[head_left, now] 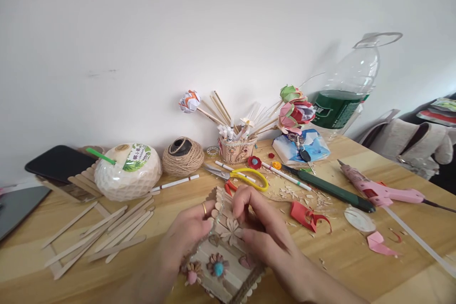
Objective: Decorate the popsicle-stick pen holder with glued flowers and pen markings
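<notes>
A small box built of wooden craft sticks [223, 256] lies near the front edge of the wooden table [356, 266], decorated with small flower shapes. My left hand [187, 237], a ring on one finger, grips its left side. My right hand [263, 235] grips its right side, with fingertips on the top edge beside a pale wooden flower [231, 232]. Both hands hold the box together.
Loose craft sticks [107, 235] lie at left, near a white coconut-shaped container [126, 171] and a twine ball [182, 156]. Yellow-handled scissors [242, 175], a cup of paper flowers [237, 148], a green-handled knife [331, 189], a pink glue gun [381, 190], red paper scraps [306, 216] and a large bottle [342, 99] stand behind.
</notes>
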Tool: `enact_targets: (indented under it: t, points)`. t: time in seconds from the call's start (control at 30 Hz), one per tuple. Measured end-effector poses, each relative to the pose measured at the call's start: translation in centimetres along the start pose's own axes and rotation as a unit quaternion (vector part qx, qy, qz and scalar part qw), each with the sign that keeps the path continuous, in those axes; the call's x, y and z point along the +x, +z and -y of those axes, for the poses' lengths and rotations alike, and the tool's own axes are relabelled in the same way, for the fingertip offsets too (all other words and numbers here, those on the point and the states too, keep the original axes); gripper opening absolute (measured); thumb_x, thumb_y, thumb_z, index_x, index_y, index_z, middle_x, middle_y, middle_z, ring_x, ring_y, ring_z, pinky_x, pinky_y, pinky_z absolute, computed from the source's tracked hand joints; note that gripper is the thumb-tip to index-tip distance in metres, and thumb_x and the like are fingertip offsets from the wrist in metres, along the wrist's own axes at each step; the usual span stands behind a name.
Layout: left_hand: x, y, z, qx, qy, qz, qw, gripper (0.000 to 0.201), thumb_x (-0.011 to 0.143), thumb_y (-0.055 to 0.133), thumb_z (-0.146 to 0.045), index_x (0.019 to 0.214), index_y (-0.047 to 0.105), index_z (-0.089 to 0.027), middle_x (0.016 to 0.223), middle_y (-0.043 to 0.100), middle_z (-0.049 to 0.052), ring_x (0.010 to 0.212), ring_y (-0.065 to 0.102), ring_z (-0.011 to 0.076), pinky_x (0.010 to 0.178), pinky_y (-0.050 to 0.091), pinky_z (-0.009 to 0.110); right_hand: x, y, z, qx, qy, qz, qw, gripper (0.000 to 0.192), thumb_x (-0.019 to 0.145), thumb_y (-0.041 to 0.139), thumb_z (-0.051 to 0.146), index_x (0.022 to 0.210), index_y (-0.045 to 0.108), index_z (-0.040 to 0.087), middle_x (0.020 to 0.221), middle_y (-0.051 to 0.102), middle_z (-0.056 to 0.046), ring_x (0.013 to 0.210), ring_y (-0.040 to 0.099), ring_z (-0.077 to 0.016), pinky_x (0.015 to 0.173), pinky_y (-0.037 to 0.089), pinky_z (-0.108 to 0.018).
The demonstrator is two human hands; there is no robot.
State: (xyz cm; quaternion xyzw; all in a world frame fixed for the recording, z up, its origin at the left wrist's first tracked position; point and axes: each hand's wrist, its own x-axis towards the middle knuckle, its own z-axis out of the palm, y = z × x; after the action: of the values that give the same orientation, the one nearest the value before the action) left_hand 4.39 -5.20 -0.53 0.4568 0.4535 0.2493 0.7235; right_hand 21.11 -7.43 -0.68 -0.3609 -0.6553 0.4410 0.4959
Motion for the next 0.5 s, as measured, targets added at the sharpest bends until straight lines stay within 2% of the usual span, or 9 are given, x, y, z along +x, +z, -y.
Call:
enact_targets:
  t: [0.13,0.27,0.4,0.5]
  points:
    - [-0.1,0.1,0.1,0.011,0.027,0.014,0.999,0.039,0.073,0.053,-0.044,0.098,0.062,-0.017,0.057,0.051,-0.001,0.04,0.04,0.007,0.03,0.032,0.012,0.0,0.5,0.0,-0.029,-0.011,-0.013,0.999,0.014,0.068,0.046,0.012,0.077,0.04,0.022,0.072,0.04,0.002,0.061,0.038,-0.0116,0.05,0.034,-0.022]
    - [-0.2,-0.3,0.6,0.006,0.033,0.033,0.999,0.039,0.075,0.053,-0.043,0.103,0.061,-0.017,0.057,0.048,-0.002,0.041,0.041,0.008,0.031,0.033,0.013,0.0,0.6,0.0,-0.035,-0.013,-0.007,0.999,0.016,0.067,0.045,0.011,0.076,0.039,0.022,0.072,0.039,0.003,0.059,0.037,-0.0109,0.049,0.032,-0.022]
    - [-0.5,-0.3,0.8,0.006,0.012,-0.023,1.0,0.043,0.074,0.057,-0.041,0.111,0.059,-0.019,0.063,0.055,0.0,0.044,0.045,0.0093,0.034,0.035,0.015,-0.1,0.6,0.0,-0.042,-0.021,-0.016,0.999,0.013,0.068,0.044,0.012,0.075,0.04,0.022,0.073,0.041,0.002,0.063,0.04,-0.0126,0.053,0.034,-0.024]
    - [-1.1,0.4,0.3,0.007,0.022,-0.048,0.999,0.044,0.072,0.059,-0.039,0.11,0.058,-0.018,0.061,0.053,-0.002,0.045,0.043,0.0082,0.036,0.032,0.014,0.0,0.5,0.0,-0.046,-0.025,-0.024,0.998,0.01,0.071,0.044,0.014,0.075,0.04,0.022,0.072,0.041,0.001,0.066,0.042,-0.0143,0.055,0.036,-0.025]
